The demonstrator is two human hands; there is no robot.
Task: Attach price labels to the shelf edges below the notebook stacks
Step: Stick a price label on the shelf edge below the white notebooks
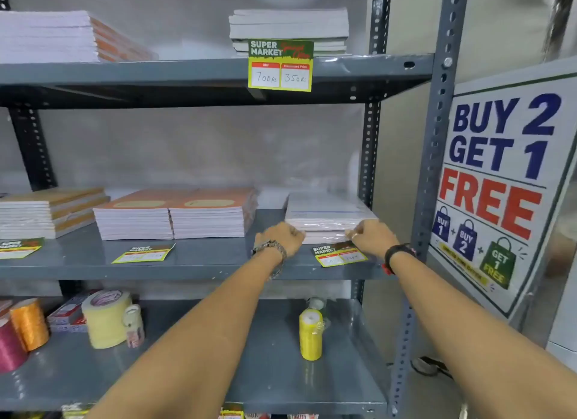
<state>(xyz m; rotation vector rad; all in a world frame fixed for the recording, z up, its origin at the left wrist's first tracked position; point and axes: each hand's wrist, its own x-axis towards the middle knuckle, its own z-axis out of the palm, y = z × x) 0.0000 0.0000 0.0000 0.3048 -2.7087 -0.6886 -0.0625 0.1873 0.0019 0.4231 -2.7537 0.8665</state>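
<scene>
Green-and-yellow price label (339, 254) lies flat on the middle shelf (199, 264), just below your right hand (373, 236) fingertips, in front of the wrapped white notebook stack (327, 215). Both hands, left hand (281, 236) included, are curled; whether they pinch anything cannot be told. Align the label squarely before pressing; its price figures are unreadable

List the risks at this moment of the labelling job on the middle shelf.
1. Both the left hand and right hand are on the wrapped notebook stack; shifting it could drag or cover the loose price label lying flat in front of it.
2. That label lies near the shelf edge and might slide off.
3. Two more labels lie unattached on the shelf and could get mixed between stacks.
</scene>
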